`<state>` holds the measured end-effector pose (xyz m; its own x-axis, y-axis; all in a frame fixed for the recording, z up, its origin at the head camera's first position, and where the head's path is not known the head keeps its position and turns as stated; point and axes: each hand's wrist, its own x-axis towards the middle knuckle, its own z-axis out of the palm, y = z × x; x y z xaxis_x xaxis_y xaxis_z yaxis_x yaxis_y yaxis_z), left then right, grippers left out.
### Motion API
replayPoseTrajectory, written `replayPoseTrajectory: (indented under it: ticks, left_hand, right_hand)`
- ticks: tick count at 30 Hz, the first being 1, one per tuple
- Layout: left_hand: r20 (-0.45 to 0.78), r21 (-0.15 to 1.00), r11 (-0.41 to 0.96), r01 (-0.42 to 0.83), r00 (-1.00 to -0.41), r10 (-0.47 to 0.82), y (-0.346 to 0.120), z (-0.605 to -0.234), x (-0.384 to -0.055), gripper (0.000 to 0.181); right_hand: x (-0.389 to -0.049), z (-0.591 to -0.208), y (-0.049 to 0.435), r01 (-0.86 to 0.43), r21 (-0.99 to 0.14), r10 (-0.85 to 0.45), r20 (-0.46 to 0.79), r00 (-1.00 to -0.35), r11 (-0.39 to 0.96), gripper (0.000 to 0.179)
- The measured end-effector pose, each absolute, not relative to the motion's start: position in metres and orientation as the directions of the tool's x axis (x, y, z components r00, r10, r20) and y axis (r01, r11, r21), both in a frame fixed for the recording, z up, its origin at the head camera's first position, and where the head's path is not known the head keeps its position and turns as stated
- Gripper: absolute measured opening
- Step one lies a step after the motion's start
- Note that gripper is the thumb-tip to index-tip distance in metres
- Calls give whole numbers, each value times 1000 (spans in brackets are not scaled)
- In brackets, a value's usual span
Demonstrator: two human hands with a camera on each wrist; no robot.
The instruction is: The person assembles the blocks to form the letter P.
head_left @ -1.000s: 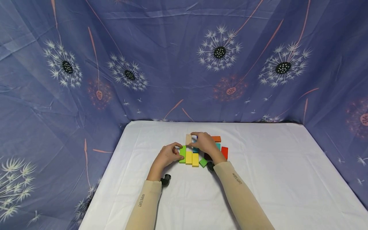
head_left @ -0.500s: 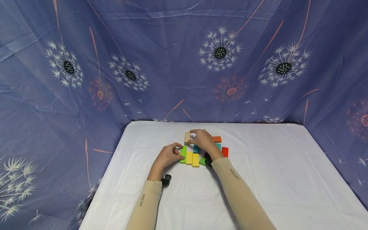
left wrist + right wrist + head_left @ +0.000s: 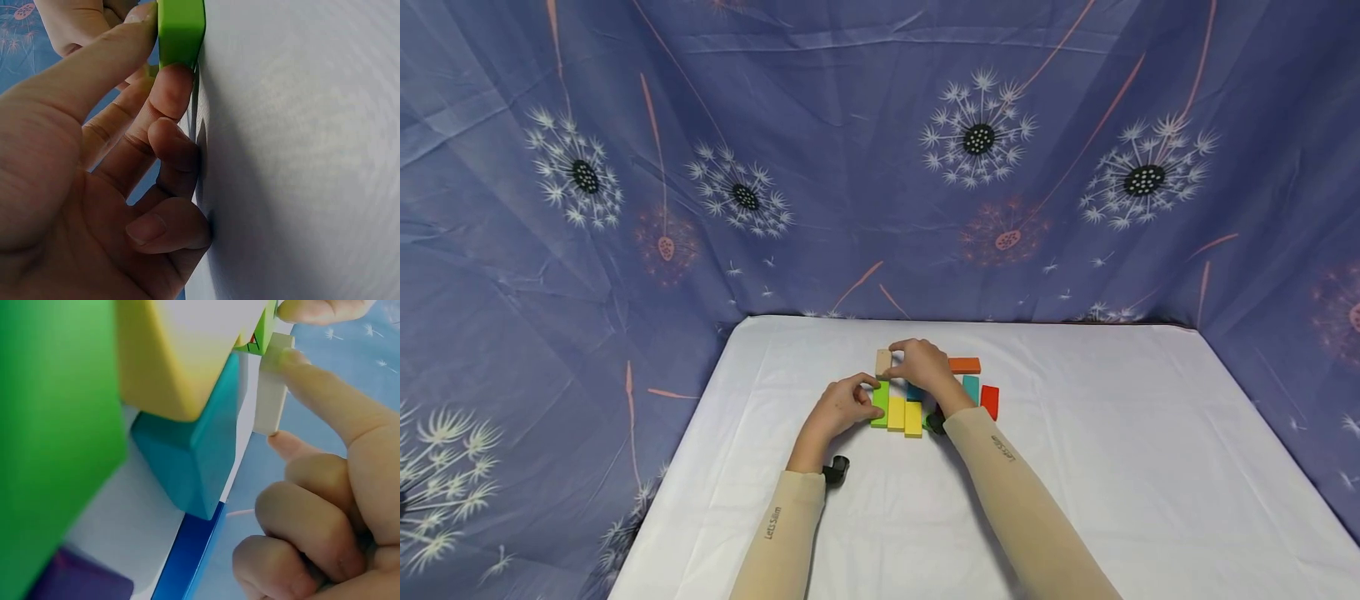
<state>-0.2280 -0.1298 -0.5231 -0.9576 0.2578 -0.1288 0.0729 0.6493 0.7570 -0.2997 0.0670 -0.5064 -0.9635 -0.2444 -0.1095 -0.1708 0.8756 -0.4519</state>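
Since a second ago my right hand (image 3: 925,367) has slid the pale wooden block (image 3: 883,362) a little to the left across the white table (image 3: 1075,467), and more of the orange block (image 3: 964,365) now shows behind my knuckles; my left hand (image 3: 844,407) has stayed where it was.

My right hand pinches the pale wooden block, index fingertip on one of its ends and thumb tip at the other, while the other fingers are curled into the palm. In the right wrist view the block (image 3: 272,384) stands just past the teal block (image 3: 190,456), with a dark blue block (image 3: 184,556) lying closer to my curled fingers. The pale block sits at the far left corner of the cluster, just behind the lime green block (image 3: 880,403).

My left hand grips the lime green block (image 3: 181,31), thumb on one of its faces and index fingertip on the opposite one, the remaining fingers curled with their knuckles against the tablecloth. This block lies flat at the left end of a row, touching two yellow blocks (image 3: 904,416) to its right.

To the right of my right hand lie a second teal block (image 3: 971,387) and a red block (image 3: 989,401), just beside each other. A blue cloth with dandelion print (image 3: 977,133) hangs behind and around the table.
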Motion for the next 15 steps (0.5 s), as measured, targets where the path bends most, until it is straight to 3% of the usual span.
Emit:
replayPoseTrajectory:
  ticks: [15]
  left_hand:
    - [-126,741,667,76,-960,249,-129,-523,-228,47]
  right_hand:
    - [-298,-509,65,-173,-481,-272,-144,-951,859,59]
